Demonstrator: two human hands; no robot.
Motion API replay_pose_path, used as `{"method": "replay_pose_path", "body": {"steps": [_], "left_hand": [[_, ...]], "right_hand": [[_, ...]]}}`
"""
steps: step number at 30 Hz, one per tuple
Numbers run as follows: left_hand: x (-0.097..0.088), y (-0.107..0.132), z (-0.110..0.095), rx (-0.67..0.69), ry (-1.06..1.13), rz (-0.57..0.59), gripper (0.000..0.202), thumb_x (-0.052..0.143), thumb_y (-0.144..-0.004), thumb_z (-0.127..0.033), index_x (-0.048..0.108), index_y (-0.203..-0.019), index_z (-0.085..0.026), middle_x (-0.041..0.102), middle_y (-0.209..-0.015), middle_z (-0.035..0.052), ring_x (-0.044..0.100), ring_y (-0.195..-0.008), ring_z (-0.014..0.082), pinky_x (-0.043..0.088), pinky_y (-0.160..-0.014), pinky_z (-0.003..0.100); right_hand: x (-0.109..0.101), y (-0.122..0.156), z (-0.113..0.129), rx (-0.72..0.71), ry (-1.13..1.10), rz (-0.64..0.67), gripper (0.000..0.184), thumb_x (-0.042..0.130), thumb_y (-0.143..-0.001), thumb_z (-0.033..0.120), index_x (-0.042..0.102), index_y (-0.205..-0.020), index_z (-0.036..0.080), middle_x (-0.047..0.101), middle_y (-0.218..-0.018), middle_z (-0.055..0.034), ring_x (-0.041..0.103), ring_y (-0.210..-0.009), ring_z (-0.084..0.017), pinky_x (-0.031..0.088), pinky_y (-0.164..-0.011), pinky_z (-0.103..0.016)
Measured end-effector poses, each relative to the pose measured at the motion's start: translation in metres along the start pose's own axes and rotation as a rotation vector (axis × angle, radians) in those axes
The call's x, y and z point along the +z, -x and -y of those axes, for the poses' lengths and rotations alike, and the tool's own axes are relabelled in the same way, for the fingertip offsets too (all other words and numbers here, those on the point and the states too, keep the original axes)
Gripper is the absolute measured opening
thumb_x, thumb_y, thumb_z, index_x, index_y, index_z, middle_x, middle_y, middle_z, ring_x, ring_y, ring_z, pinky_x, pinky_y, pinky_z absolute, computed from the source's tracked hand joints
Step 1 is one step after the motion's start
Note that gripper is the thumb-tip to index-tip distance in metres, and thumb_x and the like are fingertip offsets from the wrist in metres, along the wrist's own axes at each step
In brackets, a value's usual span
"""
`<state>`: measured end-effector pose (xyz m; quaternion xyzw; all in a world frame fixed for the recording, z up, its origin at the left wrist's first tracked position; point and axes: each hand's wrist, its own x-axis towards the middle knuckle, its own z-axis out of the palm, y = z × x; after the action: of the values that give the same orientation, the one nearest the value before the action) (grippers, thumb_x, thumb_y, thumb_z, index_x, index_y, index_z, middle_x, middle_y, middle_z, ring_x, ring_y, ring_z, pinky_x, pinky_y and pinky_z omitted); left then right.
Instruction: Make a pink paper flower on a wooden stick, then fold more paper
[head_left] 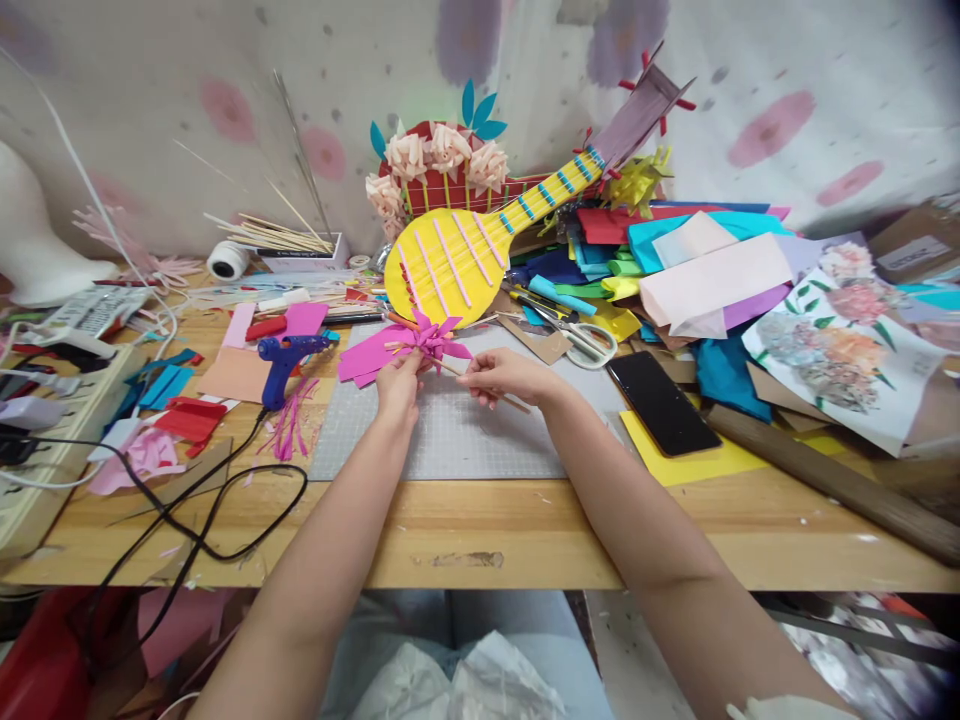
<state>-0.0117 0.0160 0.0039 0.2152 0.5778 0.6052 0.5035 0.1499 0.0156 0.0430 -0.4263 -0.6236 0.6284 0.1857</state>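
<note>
My left hand (400, 385) is closed at the base of a magenta paper flower (431, 338), whose petals fan out above the fingers. A thin wooden stick (513, 403) slants down to the right from the flower, and my right hand (501, 378) pinches it partway along. Both hands are over the grey cutting mat (480, 445). Magenta paper pieces (358, 360) lie just left of the flower on the mat. Behind the flower leans a yellow paper lute (442, 262) with pink strips. The fingertips of my left hand are partly hidden by petals.
On the left lie a blue glue gun (283, 362), its black cord (199, 535) and a power strip (52, 470). Scissors (585, 340) and a black phone (664, 403) are to the right. Stacked coloured paper (712, 270) and a brown tube (840, 485) lie farther right.
</note>
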Motion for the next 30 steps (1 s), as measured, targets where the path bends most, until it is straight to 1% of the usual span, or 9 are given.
{"method": "replay_pose_path", "body": {"steps": [3, 7, 11, 14, 17, 21, 24, 27, 30], "left_hand": [[0.000, -0.002, 0.000, -0.006, -0.022, -0.021, 0.017, 0.065, -0.066, -0.030, 0.063, -0.071, -0.014, 0.067, -0.073, 0.0057, 0.062, -0.067, 0.0125, 0.026, -0.044, 0.017], [-0.004, -0.005, 0.000, 0.045, -0.149, -0.044, 0.021, 0.061, -0.069, -0.035, 0.064, -0.070, -0.014, 0.066, -0.069, 0.0045, 0.058, -0.062, 0.0122, 0.034, -0.048, 0.020], [-0.011, -0.012, 0.001, 0.340, -0.332, -0.035, 0.025, 0.059, -0.071, -0.040, 0.066, -0.067, -0.017, 0.066, -0.074, 0.0044, 0.059, -0.076, 0.0167, 0.043, -0.071, 0.028], [-0.015, -0.016, 0.004, 0.559, -0.546, -0.041, 0.013, 0.069, -0.061, -0.032, 0.067, -0.067, -0.021, 0.065, -0.086, 0.0044, 0.054, -0.096, 0.0211, 0.035, -0.093, 0.035], [-0.018, -0.019, 0.008, 0.674, -0.662, -0.040, 0.013, 0.073, -0.056, -0.028, 0.066, -0.066, -0.022, 0.063, -0.091, 0.0050, 0.051, -0.100, 0.0225, 0.030, -0.099, 0.038], [-0.020, -0.023, 0.015, 0.657, -0.567, 0.049, 0.007, 0.066, -0.064, -0.027, 0.065, -0.068, -0.021, 0.063, -0.086, 0.0042, 0.055, -0.089, 0.0190, 0.039, -0.085, 0.031], [-0.021, -0.024, 0.017, 0.581, -0.559, 0.028, 0.009, 0.065, -0.065, -0.028, 0.065, -0.070, -0.020, 0.063, -0.076, 0.0030, 0.057, -0.078, 0.0175, 0.040, -0.078, 0.030], [-0.020, -0.023, 0.017, 0.551, -0.519, 0.020, 0.009, 0.065, -0.065, -0.028, 0.063, -0.066, -0.019, 0.062, -0.070, 0.0015, 0.056, -0.073, 0.0159, 0.040, -0.077, 0.028], [-0.019, -0.021, 0.016, 0.555, -0.481, 0.019, 0.007, 0.063, -0.065, -0.025, 0.060, -0.064, -0.019, 0.064, -0.077, 0.0018, 0.057, -0.077, 0.0149, 0.040, -0.079, 0.027]], "right_hand": [[0.009, -0.002, 0.002, 0.007, 0.122, -0.124, 0.024, 0.058, -0.077, 0.031, 0.047, -0.062, 0.017, 0.050, -0.049, 0.0053, 0.038, -0.039, -0.004, 0.028, -0.039, -0.018], [0.012, -0.009, -0.004, 0.013, 0.272, -0.226, 0.026, 0.054, -0.079, 0.033, 0.047, -0.060, 0.017, 0.051, -0.051, 0.0044, 0.035, -0.039, -0.003, 0.025, -0.041, -0.019], [0.008, -0.016, -0.013, -0.001, 0.328, -0.283, 0.027, 0.051, -0.079, 0.036, 0.050, -0.061, 0.016, 0.052, -0.052, 0.0040, 0.036, -0.042, -0.004, 0.026, -0.044, -0.020], [0.006, -0.019, -0.018, 0.007, 0.327, -0.284, 0.027, 0.048, -0.080, 0.036, 0.051, -0.061, 0.016, 0.049, -0.050, 0.0048, 0.036, -0.041, -0.005, 0.026, -0.045, -0.021], [0.005, -0.022, -0.023, 0.006, 0.323, -0.269, 0.028, 0.046, -0.081, 0.035, 0.049, -0.060, 0.016, 0.047, -0.048, 0.0054, 0.037, -0.042, -0.005, 0.027, -0.046, -0.020], [0.005, -0.025, -0.028, 0.018, 0.312, -0.262, 0.026, 0.043, -0.082, 0.034, 0.051, -0.064, 0.016, 0.046, -0.047, 0.0059, 0.037, -0.043, -0.006, 0.026, -0.046, -0.021], [0.006, -0.027, -0.030, 0.023, 0.300, -0.260, 0.026, 0.040, -0.084, 0.031, 0.052, -0.066, 0.016, 0.043, -0.047, 0.0064, 0.036, -0.042, -0.006, 0.026, -0.045, -0.021], [0.007, -0.029, -0.030, 0.009, 0.298, -0.268, 0.028, 0.038, -0.084, 0.031, 0.053, -0.067, 0.016, 0.041, -0.047, 0.0063, 0.035, -0.043, -0.007, 0.026, -0.046, -0.021], [0.008, -0.029, -0.030, -0.007, 0.332, -0.282, 0.028, 0.038, -0.084, 0.033, 0.054, -0.068, 0.016, 0.044, -0.050, 0.0054, 0.038, -0.046, -0.007, 0.028, -0.048, -0.020]]}}
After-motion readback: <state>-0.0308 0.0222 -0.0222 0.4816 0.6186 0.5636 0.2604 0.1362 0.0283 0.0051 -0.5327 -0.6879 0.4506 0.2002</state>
